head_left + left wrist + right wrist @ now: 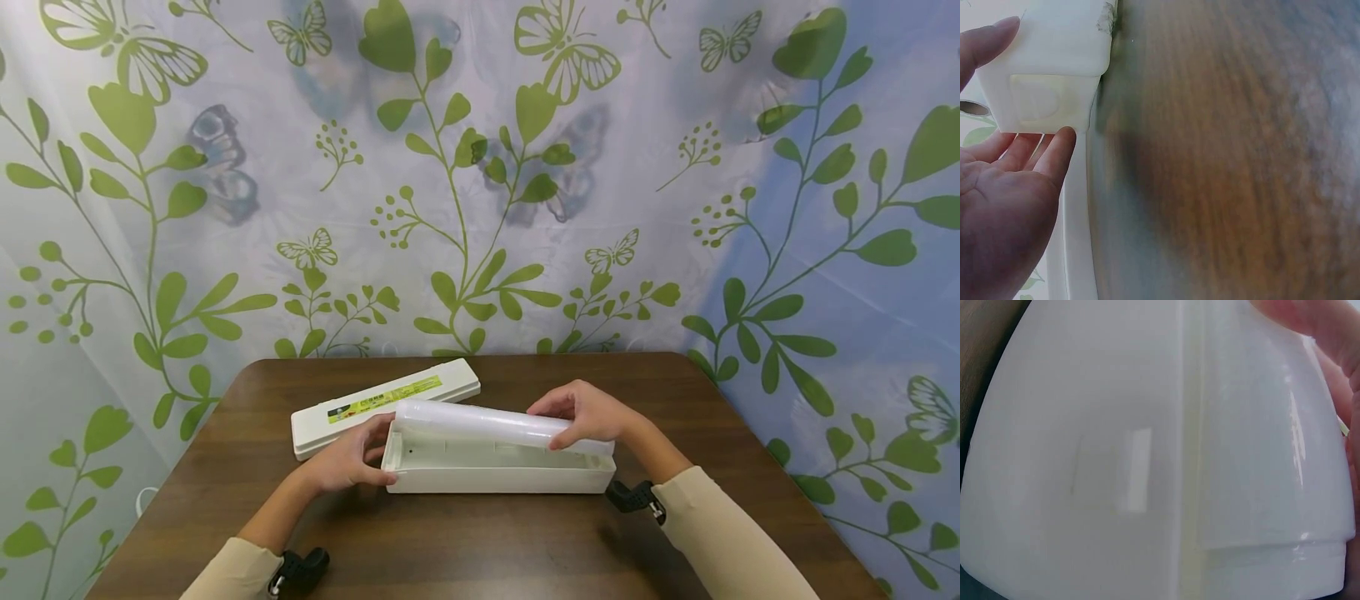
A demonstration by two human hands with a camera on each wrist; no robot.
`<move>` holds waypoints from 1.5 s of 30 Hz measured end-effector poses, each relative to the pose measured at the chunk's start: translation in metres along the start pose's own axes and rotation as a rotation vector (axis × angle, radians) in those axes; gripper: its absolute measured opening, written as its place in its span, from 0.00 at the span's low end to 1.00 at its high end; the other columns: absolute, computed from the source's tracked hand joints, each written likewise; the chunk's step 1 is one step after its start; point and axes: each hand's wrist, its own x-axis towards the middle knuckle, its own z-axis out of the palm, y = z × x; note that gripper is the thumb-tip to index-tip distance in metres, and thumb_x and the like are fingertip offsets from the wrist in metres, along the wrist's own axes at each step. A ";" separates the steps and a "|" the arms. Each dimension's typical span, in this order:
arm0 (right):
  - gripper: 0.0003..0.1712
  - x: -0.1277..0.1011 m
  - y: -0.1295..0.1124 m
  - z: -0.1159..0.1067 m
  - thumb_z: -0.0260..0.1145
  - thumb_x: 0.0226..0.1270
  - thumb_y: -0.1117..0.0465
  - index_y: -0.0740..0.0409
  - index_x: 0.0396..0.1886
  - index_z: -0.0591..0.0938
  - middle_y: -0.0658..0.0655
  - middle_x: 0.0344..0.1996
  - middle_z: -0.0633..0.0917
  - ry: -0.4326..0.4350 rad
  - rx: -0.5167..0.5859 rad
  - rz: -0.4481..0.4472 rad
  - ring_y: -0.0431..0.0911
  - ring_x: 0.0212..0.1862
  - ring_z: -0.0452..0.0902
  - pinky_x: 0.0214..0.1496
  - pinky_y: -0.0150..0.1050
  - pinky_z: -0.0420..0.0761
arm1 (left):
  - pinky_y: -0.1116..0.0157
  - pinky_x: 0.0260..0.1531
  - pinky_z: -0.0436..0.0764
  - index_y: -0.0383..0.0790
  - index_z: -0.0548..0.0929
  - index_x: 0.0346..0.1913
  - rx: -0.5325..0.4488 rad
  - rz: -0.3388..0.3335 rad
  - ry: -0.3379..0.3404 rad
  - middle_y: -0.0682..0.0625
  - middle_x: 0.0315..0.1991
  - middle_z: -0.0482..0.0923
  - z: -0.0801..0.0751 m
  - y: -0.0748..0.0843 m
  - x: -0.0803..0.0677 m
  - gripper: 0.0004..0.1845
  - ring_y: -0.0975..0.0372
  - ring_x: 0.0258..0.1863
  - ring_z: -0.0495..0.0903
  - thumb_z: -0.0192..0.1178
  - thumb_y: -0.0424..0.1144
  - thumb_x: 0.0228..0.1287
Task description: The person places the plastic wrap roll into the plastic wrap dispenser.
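my left hand (347,461) cups the left end of the white dispenser tray (495,479), thumb on top edge, fingers curled round the end wall; in the left wrist view the fingers (1054,153) sit against the tray end (1047,69). my right hand (588,414) grips the clear film roll (480,423) near its right end, fingers curled over the top. the roll lies lengthwise along the tray's back edge, partly over the open trough, not seated flat. the tray sits mid surface (465,542), long side facing me. the lid (386,402), white with a green-yellow label, lies behind-left of the tray, angled, just beside it. right wrist view is all white plastic (1147,462) up close, a fingertip (1310,325) at the top right. backdrop is a leaf-and-butterfly curtain (480,167).
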 end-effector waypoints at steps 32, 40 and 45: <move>0.26 0.004 0.002 0.010 0.82 0.53 0.61 0.51 0.54 0.89 0.51 0.46 0.91 -0.076 -0.029 0.036 0.43 0.40 0.86 0.46 0.39 0.88 | 0.68 0.63 0.78 0.35 0.58 0.76 0.016 -0.037 0.008 0.38 0.71 0.65 0.000 0.001 0.000 0.49 0.43 0.72 0.65 0.77 0.35 0.56; 0.25 0.007 0.003 0.013 0.82 0.54 0.58 0.49 0.54 0.89 0.49 0.46 0.91 -0.077 -0.074 0.025 0.43 0.40 0.87 0.46 0.39 0.88 | 0.69 0.60 0.80 0.36 0.58 0.76 -0.021 -0.021 -0.007 0.37 0.71 0.64 0.000 0.002 -0.001 0.49 0.42 0.72 0.65 0.76 0.34 0.56; 0.25 0.009 0.004 0.015 0.83 0.53 0.58 0.48 0.53 0.89 0.48 0.46 0.91 -0.079 -0.087 0.026 0.43 0.41 0.87 0.48 0.38 0.88 | 0.68 0.58 0.82 0.35 0.56 0.77 -0.040 -0.022 -0.018 0.35 0.72 0.63 0.000 0.003 0.000 0.49 0.41 0.72 0.65 0.75 0.33 0.57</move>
